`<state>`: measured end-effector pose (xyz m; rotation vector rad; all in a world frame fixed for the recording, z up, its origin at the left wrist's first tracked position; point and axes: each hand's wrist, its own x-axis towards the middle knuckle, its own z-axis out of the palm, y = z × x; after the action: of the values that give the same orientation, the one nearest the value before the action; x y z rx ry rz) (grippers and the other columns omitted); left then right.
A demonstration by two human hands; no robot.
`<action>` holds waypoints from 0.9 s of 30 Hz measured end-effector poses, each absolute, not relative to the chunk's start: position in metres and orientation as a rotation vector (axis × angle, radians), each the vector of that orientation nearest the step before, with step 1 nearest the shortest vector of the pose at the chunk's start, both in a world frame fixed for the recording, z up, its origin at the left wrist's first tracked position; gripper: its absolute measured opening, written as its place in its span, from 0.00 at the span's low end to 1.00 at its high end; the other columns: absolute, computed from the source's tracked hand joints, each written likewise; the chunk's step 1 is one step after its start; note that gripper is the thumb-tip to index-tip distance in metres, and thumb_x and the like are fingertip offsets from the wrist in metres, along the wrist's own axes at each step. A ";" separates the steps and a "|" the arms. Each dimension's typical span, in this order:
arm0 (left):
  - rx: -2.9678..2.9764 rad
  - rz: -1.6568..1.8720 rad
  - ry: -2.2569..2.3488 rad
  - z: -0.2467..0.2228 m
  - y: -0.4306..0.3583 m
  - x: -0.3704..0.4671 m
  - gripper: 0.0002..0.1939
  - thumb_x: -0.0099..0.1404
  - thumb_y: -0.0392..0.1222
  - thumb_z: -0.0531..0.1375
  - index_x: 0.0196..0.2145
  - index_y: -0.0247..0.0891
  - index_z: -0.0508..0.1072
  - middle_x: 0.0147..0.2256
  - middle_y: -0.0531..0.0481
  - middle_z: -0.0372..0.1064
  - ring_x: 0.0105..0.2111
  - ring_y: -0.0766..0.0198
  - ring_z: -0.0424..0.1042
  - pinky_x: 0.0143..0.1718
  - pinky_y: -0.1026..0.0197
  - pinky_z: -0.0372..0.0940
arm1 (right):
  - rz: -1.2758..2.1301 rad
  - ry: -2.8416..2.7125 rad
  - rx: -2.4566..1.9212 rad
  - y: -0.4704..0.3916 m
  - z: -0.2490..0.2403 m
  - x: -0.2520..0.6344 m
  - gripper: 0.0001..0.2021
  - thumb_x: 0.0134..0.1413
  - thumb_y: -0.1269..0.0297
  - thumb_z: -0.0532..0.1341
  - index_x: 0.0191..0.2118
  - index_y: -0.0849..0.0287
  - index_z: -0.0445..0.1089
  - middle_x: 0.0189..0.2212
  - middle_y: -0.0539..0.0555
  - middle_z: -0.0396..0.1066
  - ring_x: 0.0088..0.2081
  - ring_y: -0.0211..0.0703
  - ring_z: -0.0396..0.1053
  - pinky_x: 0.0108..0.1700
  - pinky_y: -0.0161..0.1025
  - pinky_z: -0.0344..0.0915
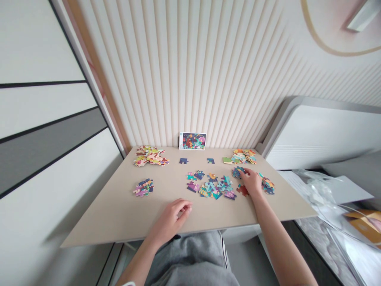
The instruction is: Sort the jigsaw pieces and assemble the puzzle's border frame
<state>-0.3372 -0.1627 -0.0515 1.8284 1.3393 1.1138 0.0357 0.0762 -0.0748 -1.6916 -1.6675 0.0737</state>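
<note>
My right hand (252, 182) reaches over the right part of the table, thumb and fingers pinched on a dark blue jigsaw puzzle piece (237, 172) in a small pile. The fingertips partly cover that pile. Just below the hand lies a dark red puzzle piece (243, 190), and to its right is a heap of mixed blue and orange pieces (268, 185). My left hand (176, 213) rests near the table's front edge, fingers loosely curled in, with nothing visible in it. Beyond it, teal, purple and yellow pieces (210, 190) are spread in a loose cluster.
A picture card (193, 141) leans against the ribbed wall. Two separate blue pieces, one left (183, 161) and one right (210, 161), lie before it. Other piles sit back left (151, 156), front left (144, 187) and back right (244, 156). A bed (333, 131) stands right.
</note>
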 end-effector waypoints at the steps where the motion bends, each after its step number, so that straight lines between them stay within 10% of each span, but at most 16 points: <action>1: 1.833 1.110 1.341 -0.051 -0.163 -0.337 0.14 0.76 0.49 0.55 0.49 0.45 0.78 0.45 0.46 0.77 0.43 0.59 0.76 0.47 0.60 0.70 | 0.052 -1.677 -1.696 0.075 -0.074 0.036 0.25 0.59 0.45 0.59 0.49 0.60 0.80 0.42 0.62 0.79 0.46 0.59 0.71 0.52 0.51 0.62; 27: 1.883 1.096 1.375 -0.045 -0.164 -0.335 0.11 0.76 0.43 0.55 0.46 0.44 0.77 0.42 0.50 0.76 0.42 0.62 0.75 0.47 0.62 0.68 | 0.193 -2.408 -0.895 -0.051 -0.053 -0.150 0.11 0.63 0.66 0.66 0.50 0.51 0.77 0.50 0.54 0.78 0.54 0.49 0.72 0.62 0.51 0.59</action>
<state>-0.3355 -0.1637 -0.0453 1.8834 1.3755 1.0955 -0.1499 -0.0508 -0.0529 -0.8949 -2.4083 0.1929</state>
